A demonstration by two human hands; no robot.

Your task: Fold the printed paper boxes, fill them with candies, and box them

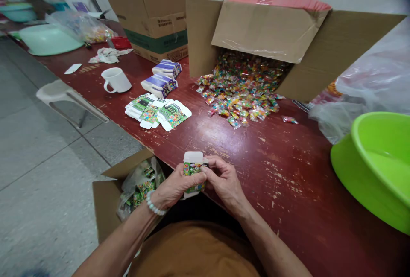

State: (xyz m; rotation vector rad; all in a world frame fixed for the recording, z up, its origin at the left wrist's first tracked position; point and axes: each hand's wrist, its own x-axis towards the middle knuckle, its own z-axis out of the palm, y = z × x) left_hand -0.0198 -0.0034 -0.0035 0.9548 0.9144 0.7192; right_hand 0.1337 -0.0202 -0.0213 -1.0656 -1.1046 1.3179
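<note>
A small green printed candy box is held upright between both hands at the table's front edge, its white top flap standing up. My left hand grips it from the left with the thumb across its front. My right hand pinches its right side near the top. Beyond them on the table lie flat, unfolded green cartons in a loose pile. Behind those are two bundles of purple-and-white cartons. Small wrapped candies spill from a tipped cardboard box.
A lime green basin stands at the right beside clear plastic bags. To the left are a white mug, a stool and a tall carton. Below the edge, an open box holds a bag of green packets.
</note>
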